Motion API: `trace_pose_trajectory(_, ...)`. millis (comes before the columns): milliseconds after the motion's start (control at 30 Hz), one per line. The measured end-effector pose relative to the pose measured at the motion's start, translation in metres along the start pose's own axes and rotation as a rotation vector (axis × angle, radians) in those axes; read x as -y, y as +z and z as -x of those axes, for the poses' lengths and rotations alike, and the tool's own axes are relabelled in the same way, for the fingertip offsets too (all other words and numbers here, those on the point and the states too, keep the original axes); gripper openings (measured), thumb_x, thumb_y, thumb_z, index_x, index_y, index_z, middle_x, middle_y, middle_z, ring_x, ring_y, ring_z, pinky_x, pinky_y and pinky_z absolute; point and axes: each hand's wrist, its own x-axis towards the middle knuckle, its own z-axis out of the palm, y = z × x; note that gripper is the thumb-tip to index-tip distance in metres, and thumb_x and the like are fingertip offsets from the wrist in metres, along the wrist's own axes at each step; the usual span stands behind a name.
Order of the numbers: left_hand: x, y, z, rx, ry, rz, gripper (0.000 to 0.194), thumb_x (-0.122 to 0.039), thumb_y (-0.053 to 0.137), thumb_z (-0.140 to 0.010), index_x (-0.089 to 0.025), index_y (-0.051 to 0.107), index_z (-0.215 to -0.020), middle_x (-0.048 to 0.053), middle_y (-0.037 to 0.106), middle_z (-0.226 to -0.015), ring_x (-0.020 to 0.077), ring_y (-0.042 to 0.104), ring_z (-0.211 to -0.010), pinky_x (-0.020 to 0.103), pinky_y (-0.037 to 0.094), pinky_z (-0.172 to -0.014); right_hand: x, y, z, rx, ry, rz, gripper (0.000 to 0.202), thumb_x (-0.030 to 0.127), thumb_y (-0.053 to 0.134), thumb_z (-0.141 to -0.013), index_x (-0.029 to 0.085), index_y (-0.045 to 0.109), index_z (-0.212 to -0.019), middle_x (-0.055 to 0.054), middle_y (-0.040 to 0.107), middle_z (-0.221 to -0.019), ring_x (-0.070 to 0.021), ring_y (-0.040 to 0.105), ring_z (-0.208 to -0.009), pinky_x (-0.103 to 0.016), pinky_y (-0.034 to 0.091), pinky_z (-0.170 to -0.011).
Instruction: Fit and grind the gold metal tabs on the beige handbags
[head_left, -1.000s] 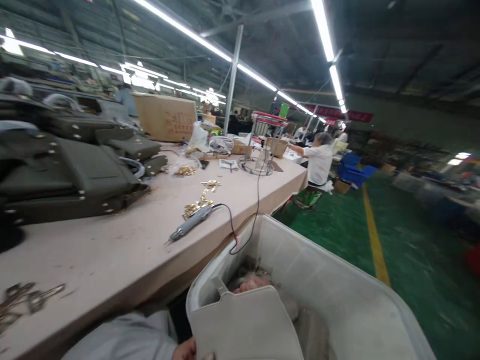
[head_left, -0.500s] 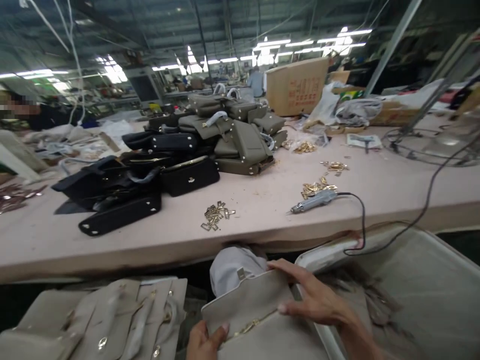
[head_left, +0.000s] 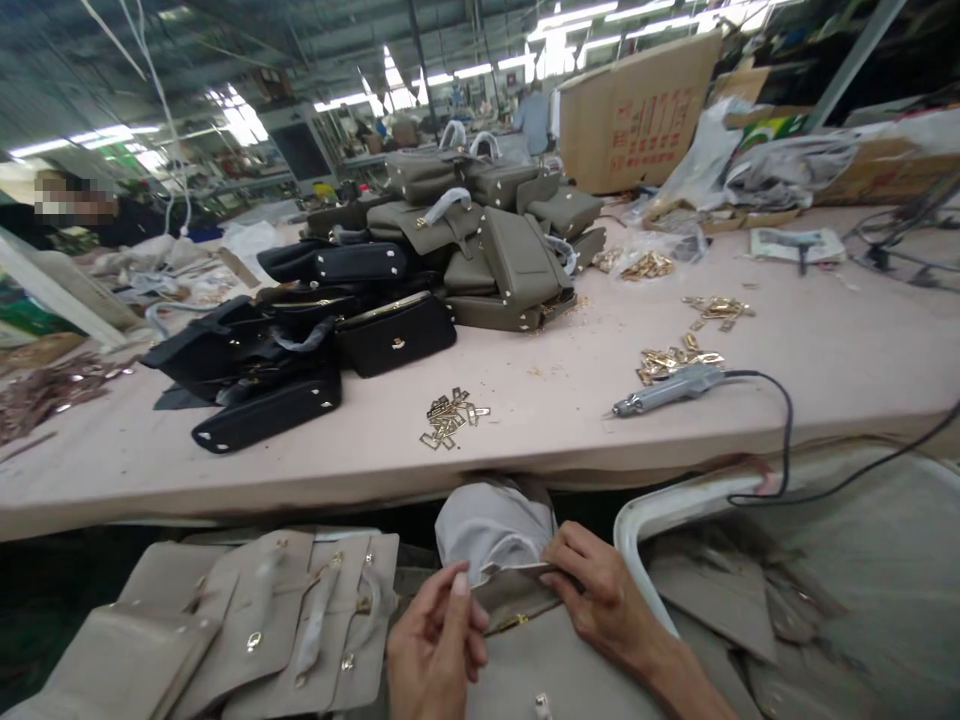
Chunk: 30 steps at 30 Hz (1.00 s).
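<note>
A beige handbag [head_left: 525,665] lies in front of me, with a gold zip along its opening and a small metal fitting lower on its front. My right hand [head_left: 600,590] pinches the edge of its raised flap between thumb and fingers. At the flap's left end is my left hand [head_left: 439,640], thumb and forefinger closed together at the edge; the fingertips cover what lies between them. Just beyond the flap shows a light grey cloth-covered knee [head_left: 491,525].
Beige bags [head_left: 300,620] lie at left; a white-rimmed bin [head_left: 630,530] with wrapped pieces stands at right. On the table [head_left: 525,420] are black bags [head_left: 397,335], olive bags [head_left: 517,260], metal fittings [head_left: 450,415], a corded electric screwdriver [head_left: 667,390] and a carton [head_left: 637,115]. A person works far left.
The flap is tilted up and its edge turned towards me. My left hand has moved up from the zip to the flap's edge; my right hand now pinches that edge. The view has shifted.
</note>
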Motion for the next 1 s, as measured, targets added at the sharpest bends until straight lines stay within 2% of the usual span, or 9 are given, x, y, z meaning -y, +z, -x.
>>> trace_pose_trajectory(100,-0.006,0.019,-0.009,0.203,-0.203,0.114,0.067,-0.066,0.083,-0.073,-0.007,0.077,-0.103,0.010,0.071,-0.065,0.0151,0.060,-0.043,0.020,0.042,-0.037,-0.001,0.002,0.001,-0.006,-0.009,0.004,0.018,0.004,0.054,-0.093,0.021,0.061,-0.096,-0.005,0.056,-0.087,-0.0187,0.054,-0.081,-0.030,0.041,-0.070)
trace_pose_trajectory(200,-0.010,0.025,-0.018,0.184,-0.253,0.225,0.059,-0.047,0.098,-0.058,-0.006,0.080,-0.096,0.016,0.078,-0.079,0.0212,0.073,-0.062,0.026,0.059,-0.056,-0.003,0.002,0.003,-0.021,0.000,0.002,0.016,0.006,0.054,-0.095,0.021,0.060,-0.096,-0.005,0.057,-0.088,-0.0189,0.055,-0.082,-0.030,0.042,-0.071)
trace_pose_trajectory(333,-0.006,0.026,-0.018,0.143,-0.318,0.327,0.055,-0.026,0.103,-0.044,-0.009,0.080,-0.092,0.016,0.079,-0.086,0.0262,0.077,-0.074,0.031,0.064,-0.070,-0.005,0.002,0.003,-0.030,0.002,0.023,0.015,0.007,0.055,-0.095,0.021,0.061,-0.097,-0.005,0.056,-0.089,-0.0187,0.054,-0.083,-0.030,0.042,-0.072)
trace_pose_trajectory(500,0.008,0.035,0.007,0.100,-0.034,0.069,0.031,-0.037,0.096,-0.059,-0.017,0.082,-0.078,0.013,0.078,-0.080,0.0308,0.075,-0.071,0.039,0.064,-0.072,-0.011,0.005,0.002,-0.031,-0.013,0.076,0.021,0.002,0.052,-0.090,0.020,0.061,-0.093,-0.006,0.056,-0.091,-0.0194,0.053,-0.085,-0.029,0.041,-0.073)
trace_pose_trajectory(633,0.011,0.034,0.023,0.000,0.213,-0.142,0.020,-0.042,0.086,-0.074,-0.023,0.081,-0.073,0.010,0.076,-0.079,0.0284,0.072,-0.071,0.036,0.061,-0.073,-0.014,0.004,0.004,-0.050,-0.028,0.090,0.023,-0.001,0.051,-0.088,0.020,0.060,-0.091,-0.006,0.055,-0.090,-0.0194,0.053,-0.085,-0.029,0.041,-0.072)
trace_pose_trajectory(733,0.004,0.015,0.009,-0.134,0.254,-0.219,0.029,-0.048,0.084,-0.076,-0.021,0.080,-0.083,0.009,0.076,-0.078,0.0260,0.070,-0.069,0.032,0.059,-0.067,-0.013,0.003,0.005,-0.063,-0.053,0.067,0.023,-0.001,0.051,-0.088,0.020,0.060,-0.092,-0.006,0.055,-0.090,-0.0189,0.052,-0.084,-0.029,0.040,-0.071)
trace_pose_trajectory(867,-0.015,-0.016,-0.023,-0.316,0.227,-0.236,0.067,-0.059,0.084,-0.073,-0.015,0.072,-0.122,0.011,0.078,-0.089,0.0270,0.074,-0.077,0.028,0.058,-0.058,-0.011,0.006,0.006,-0.049,-0.066,0.023,0.023,0.000,0.052,-0.089,0.020,0.061,-0.094,-0.006,0.055,-0.090,-0.0187,0.052,-0.084,-0.029,0.041,-0.071)
trace_pose_trajectory(933,-0.021,-0.019,-0.028,-0.294,0.211,-0.253,0.079,-0.065,0.084,-0.070,-0.013,0.070,-0.128,0.009,0.076,-0.082,0.0234,0.071,-0.065,0.027,0.055,-0.053,-0.010,0.008,0.006,-0.052,-0.066,0.021,0.023,0.000,0.050,-0.090,0.020,0.061,-0.093,-0.006,0.055,-0.090,-0.0188,0.052,-0.084,-0.029,0.041,-0.071)
trace_pose_trajectory(1000,-0.022,-0.011,-0.024,-0.176,0.115,-0.228,0.082,-0.071,0.083,-0.067,-0.011,0.073,-0.122,0.007,0.072,-0.070,0.0191,0.064,-0.050,0.026,0.050,-0.044,-0.009,0.009,0.006,-0.063,-0.071,0.030,0.023,0.001,0.050,-0.090,0.020,0.062,-0.093,-0.006,0.056,-0.090,-0.0188,0.052,-0.084,-0.029,0.041,-0.071)
